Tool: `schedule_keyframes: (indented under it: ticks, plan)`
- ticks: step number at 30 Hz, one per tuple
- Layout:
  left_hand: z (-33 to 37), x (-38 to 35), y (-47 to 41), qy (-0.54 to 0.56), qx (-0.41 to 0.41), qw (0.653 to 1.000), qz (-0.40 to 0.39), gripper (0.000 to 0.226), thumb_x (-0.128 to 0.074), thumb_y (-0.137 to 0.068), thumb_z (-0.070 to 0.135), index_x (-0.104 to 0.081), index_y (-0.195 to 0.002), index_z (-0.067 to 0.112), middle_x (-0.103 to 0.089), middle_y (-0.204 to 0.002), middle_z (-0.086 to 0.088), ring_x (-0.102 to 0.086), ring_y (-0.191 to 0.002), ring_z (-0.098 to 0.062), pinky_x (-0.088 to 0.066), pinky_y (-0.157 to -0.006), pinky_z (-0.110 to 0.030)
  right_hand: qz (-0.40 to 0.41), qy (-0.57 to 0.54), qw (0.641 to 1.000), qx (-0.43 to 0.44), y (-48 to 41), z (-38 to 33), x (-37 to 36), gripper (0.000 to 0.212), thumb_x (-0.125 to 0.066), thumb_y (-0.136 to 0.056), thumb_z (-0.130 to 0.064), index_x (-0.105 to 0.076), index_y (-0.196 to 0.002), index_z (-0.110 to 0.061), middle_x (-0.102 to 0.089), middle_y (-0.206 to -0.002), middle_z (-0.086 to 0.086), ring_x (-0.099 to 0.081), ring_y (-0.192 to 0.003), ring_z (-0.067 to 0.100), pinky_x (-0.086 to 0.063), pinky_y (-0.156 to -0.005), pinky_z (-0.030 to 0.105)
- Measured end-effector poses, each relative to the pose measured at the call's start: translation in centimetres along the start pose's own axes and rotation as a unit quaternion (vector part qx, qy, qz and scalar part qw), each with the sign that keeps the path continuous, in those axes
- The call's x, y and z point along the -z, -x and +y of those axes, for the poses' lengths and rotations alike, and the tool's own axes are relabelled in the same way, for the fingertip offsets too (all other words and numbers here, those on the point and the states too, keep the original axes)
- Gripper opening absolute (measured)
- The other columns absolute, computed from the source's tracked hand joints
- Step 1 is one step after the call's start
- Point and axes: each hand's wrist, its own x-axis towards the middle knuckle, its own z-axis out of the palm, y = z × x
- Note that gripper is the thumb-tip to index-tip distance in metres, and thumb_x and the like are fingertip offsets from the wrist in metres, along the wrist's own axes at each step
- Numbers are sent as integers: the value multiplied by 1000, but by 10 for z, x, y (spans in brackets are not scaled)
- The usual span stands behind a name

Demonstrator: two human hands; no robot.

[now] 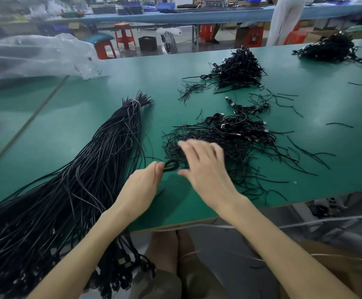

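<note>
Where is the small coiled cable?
Head view, centre: the coiled cable is pinched by the left hand, right hand beside it, just before the loose wire pile.

Head view, sole camera: worn, wide-angle, facing forward and down, close over bench [67, 130]; left grip [141, 186], right grip [206, 169] near lens at 6 o'clock; bench's far edge at 12 o'clock.

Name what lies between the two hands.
In the head view, a small coiled black cable, pinched by the left hand, with the right hand spread beside it.
</note>
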Motion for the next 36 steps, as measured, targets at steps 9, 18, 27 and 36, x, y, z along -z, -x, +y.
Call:
schedule_keyframes:
  ticks: [9,18,27,36]
  plan:
    - [-9,-11,-45,245,202,947,55,50,-31,-112,38,-51,-75,12,-41,-53,10,-33,-44,-9,-27,-47,-26,3,-54,981,-184,-19,40,-49,20,-62,-101,-25,-68,-114,-10,-57,-116,7,-47,-112,28,-31,-92,36]
    - [-10,-14,-43,252,193,947,41,51,-31,-112,39,-51,-75,10,-41,-47,13,-32,-45,-7,-27,-51,-28,86,-218,930,-282,-17,52,-47,7,-69,-97,-22,-75,-95,-20,-56,-93,-8,-44,-97,16,-25,-83,27]
    - [-11,-16,-42,258,191,946,35,50,-31,-112,40,-50,-76,10,-42,-44,17,-33,-42,-3,-27,-50,-24,111,-311,898,-291,-14,53,-38,9,-70,-96,-17,-77,-99,-24,-61,-98,-7,-55,-102,20,-46,-99,51]
    - [-15,-18,-40,260,172,949,37,51,-32,-112,40,-51,-74,11,-39,-44,14,-30,-43,-4,-25,-50,-26,119,-325,901,-261,-12,52,-32,11,-79,-88,-13,-81,-96,-19,-61,-91,-10,-51,-97,14,-44,-89,29]
